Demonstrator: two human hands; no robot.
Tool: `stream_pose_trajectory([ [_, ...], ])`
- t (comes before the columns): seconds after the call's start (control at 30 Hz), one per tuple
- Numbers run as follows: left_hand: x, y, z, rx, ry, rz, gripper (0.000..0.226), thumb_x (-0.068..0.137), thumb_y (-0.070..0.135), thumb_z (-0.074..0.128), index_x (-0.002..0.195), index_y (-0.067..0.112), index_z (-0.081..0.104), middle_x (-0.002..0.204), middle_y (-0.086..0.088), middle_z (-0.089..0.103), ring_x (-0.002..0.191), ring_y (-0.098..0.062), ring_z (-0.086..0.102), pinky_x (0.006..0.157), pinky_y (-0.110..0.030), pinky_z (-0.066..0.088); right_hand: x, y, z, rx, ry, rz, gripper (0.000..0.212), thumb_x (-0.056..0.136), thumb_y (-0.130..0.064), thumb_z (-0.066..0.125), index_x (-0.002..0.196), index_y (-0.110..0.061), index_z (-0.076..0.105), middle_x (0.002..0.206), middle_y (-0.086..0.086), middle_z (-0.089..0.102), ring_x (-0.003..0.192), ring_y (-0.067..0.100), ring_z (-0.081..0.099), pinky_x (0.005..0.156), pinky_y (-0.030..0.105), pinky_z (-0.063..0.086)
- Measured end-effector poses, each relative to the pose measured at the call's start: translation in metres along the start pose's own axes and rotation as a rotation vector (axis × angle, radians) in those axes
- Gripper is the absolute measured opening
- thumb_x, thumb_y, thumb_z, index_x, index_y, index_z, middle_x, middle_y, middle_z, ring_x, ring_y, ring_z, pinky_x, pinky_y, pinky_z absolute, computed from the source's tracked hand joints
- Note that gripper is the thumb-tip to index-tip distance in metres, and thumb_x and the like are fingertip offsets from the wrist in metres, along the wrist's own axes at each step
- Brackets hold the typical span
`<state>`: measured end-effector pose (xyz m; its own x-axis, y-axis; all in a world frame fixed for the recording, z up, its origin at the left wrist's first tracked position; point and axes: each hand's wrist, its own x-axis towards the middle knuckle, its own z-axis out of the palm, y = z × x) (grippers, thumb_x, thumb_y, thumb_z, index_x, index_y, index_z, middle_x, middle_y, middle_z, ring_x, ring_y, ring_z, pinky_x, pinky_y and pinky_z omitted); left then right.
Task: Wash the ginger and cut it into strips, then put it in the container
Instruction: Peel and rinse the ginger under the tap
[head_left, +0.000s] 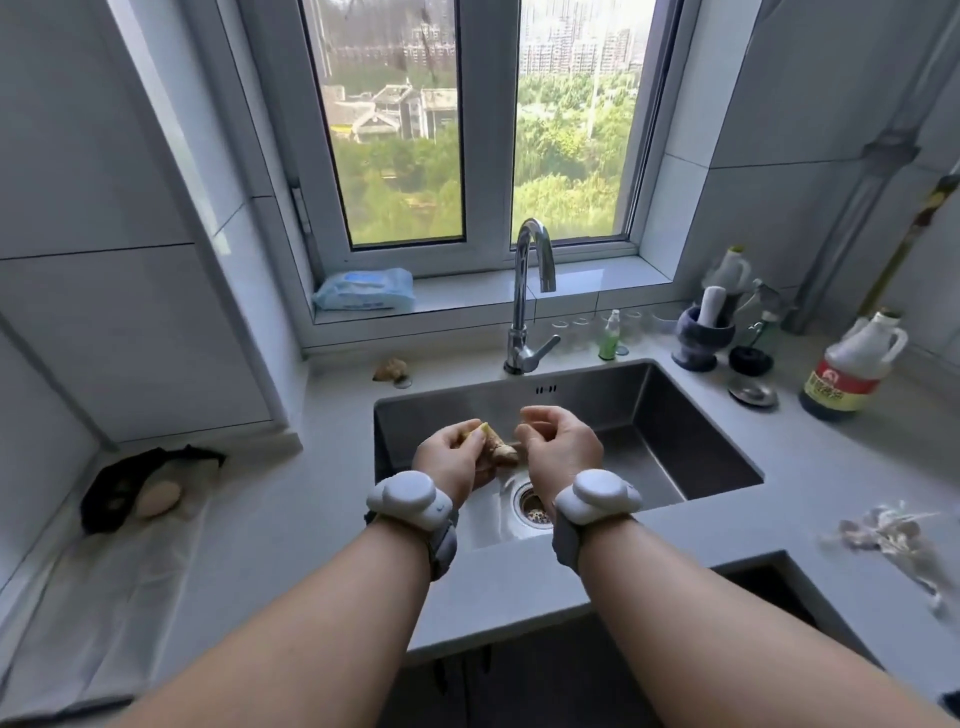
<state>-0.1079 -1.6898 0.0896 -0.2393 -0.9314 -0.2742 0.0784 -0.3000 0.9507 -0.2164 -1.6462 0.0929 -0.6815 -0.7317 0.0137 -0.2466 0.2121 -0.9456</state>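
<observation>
A knobby tan piece of ginger (503, 450) is held over the steel sink (675, 415), above the drain. My left hand (457, 457) grips its left end, where a pale yellow cut tip shows between the fingers. My right hand (561, 447) is curled with its fingertips at the ginger's right end; whether they pinch it I cannot tell for sure. No water runs from the chrome faucet (530, 291) behind. Both wrists carry white bands.
Another ginger lump (390, 370) lies on the counter left of the faucet. A soy sauce bottle (852, 364), mortar with pestle (702, 332) and small green bottle (610, 335) stand at right. Garlic skins (883, 535) lie near right. A black bag (140, 483) sits at left.
</observation>
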Motion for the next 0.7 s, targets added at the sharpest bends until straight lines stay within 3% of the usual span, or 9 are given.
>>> stream_pose_trajectory([
  [0.1, 0.035, 0.004, 0.008, -0.022, -0.020, -0.008, 0.019, 0.094, 0.008, 0.057, 0.111, 0.005, 0.063, 0.100, -0.019, 0.068, 0.083, -0.025, 0.067, 0.071, -0.029, 0.058, 0.034, 0.001, 0.004, -0.062, -0.075, 0.049, 0.021, 0.087, -0.031, 0.071, 0.107, -0.024, 0.072, 0.097, -0.006, 0.073, 0.092, 0.011, 0.068, 0.091, 0.030, 0.053],
  [0.2, 0.066, 0.011, 0.014, -0.017, -0.038, -0.010, 0.022, 0.088, 0.010, 0.066, 0.109, 0.002, 0.064, 0.099, -0.017, 0.069, 0.086, -0.026, 0.067, 0.079, -0.035, 0.057, 0.061, 0.001, 0.013, 0.016, -0.202, 0.203, 0.033, 0.079, -0.044, 0.076, 0.101, -0.019, 0.072, 0.090, -0.002, 0.076, 0.085, 0.018, 0.073, 0.082, 0.040, 0.060],
  [0.3, 0.096, 0.018, 0.016, 0.061, -0.119, 0.015, 0.030, 0.079, 0.010, 0.076, 0.107, 0.006, 0.064, 0.098, -0.013, 0.071, 0.089, -0.026, 0.068, 0.085, -0.037, 0.056, 0.081, -0.003, 0.024, 0.203, -0.179, 0.309, 0.021, 0.082, -0.026, 0.076, 0.094, -0.009, 0.073, 0.083, 0.011, 0.076, 0.083, 0.027, 0.073, 0.083, 0.044, 0.060],
  [0.4, 0.119, 0.022, 0.019, 0.117, -0.215, 0.047, 0.024, 0.078, -0.003, 0.072, 0.098, 0.009, 0.067, 0.095, -0.011, 0.072, 0.082, -0.018, 0.068, 0.078, -0.029, 0.055, 0.096, -0.006, 0.032, 0.324, -0.135, 0.352, 0.018, 0.086, -0.009, 0.070, 0.104, -0.006, 0.068, 0.088, 0.017, 0.073, 0.076, 0.023, 0.068, 0.079, 0.040, 0.059],
  [0.53, 0.136, 0.023, 0.020, 0.218, -0.282, 0.086, 0.034, 0.078, -0.013, 0.062, 0.083, 0.020, 0.070, 0.076, 0.002, 0.073, 0.075, -0.015, 0.066, 0.081, -0.031, 0.055, 0.107, -0.003, 0.036, 0.233, -0.162, 0.306, 0.019, 0.086, -0.007, 0.069, 0.105, -0.007, 0.069, 0.088, 0.016, 0.074, 0.074, 0.022, 0.070, 0.081, 0.041, 0.059],
  [0.63, 0.147, 0.026, 0.018, 0.216, -0.322, 0.087, 0.038, 0.079, -0.016, 0.054, 0.102, 0.010, 0.070, 0.085, -0.001, 0.073, 0.080, -0.017, 0.067, 0.084, -0.034, 0.055, 0.113, -0.005, 0.041, 0.227, -0.227, 0.279, 0.022, 0.089, -0.012, 0.068, 0.111, -0.011, 0.067, 0.095, 0.011, 0.075, 0.078, 0.019, 0.071, 0.085, 0.041, 0.059],
  [0.7, 0.151, 0.030, 0.017, 0.204, -0.323, 0.072, 0.039, 0.079, -0.013, 0.054, 0.103, 0.013, 0.069, 0.081, 0.003, 0.073, 0.076, -0.012, 0.068, 0.077, -0.027, 0.056, 0.116, -0.007, 0.045, 0.216, -0.236, 0.259, 0.025, 0.090, -0.015, 0.070, 0.113, -0.010, 0.065, 0.100, 0.012, 0.073, 0.080, 0.019, 0.071, 0.082, 0.040, 0.060],
])
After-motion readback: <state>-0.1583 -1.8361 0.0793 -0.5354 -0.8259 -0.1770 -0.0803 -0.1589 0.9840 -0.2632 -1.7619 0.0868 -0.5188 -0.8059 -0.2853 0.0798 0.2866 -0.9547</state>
